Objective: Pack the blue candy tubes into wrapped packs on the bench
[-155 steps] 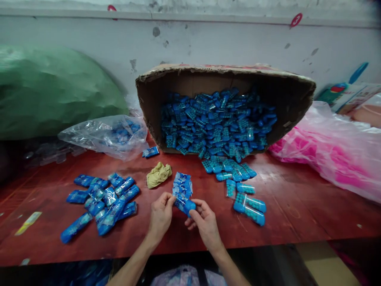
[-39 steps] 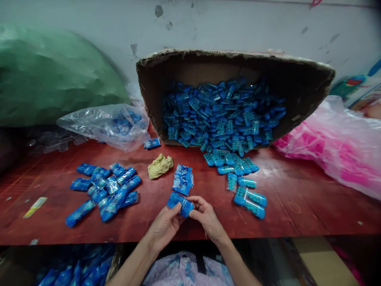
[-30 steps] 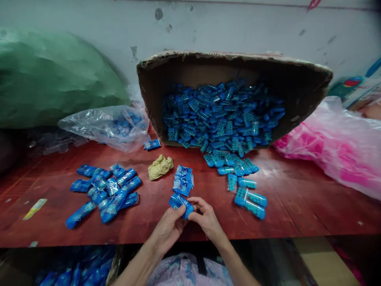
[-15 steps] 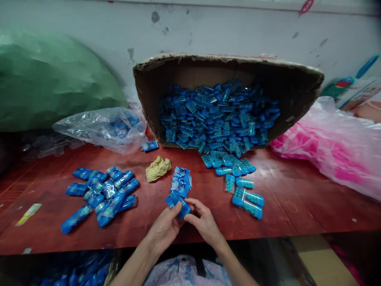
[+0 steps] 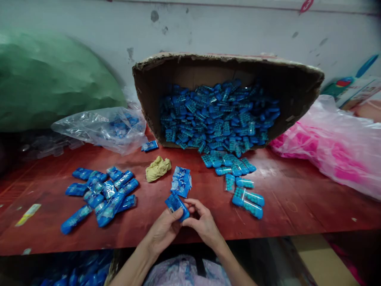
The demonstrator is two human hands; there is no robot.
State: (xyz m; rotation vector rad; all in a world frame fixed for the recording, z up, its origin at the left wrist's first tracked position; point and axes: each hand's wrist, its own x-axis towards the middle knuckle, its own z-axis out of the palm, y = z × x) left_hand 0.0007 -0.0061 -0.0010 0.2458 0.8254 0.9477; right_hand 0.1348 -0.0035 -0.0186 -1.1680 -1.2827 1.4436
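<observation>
Both hands meet over the near edge of the red table [image 5: 297, 202]. My left hand [image 5: 163, 232] and my right hand [image 5: 202, 224] together pinch one small blue packet [image 5: 177, 204] between the fingertips. Just beyond it lies a short stack of flat blue sachets [image 5: 181, 182]. A pile of filled blue packets [image 5: 102, 194] lies to the left. Loose blue capsule cases [image 5: 245, 196] lie to the right, spilling from a tipped cardboard box [image 5: 226, 67].
A crumpled yellow cloth [image 5: 157, 169] sits behind the sachets. A clear bag with blue pieces [image 5: 102, 129] lies at the back left, a green bundle [image 5: 53, 79] beyond it, a pink plastic bag [image 5: 330, 147] at the right. Blue packets fill a container [image 5: 77, 274] under the table.
The packet has been turned and drawn a little nearer between my fingers; my hands stay at the table's front edge. The view shifted slightly.
</observation>
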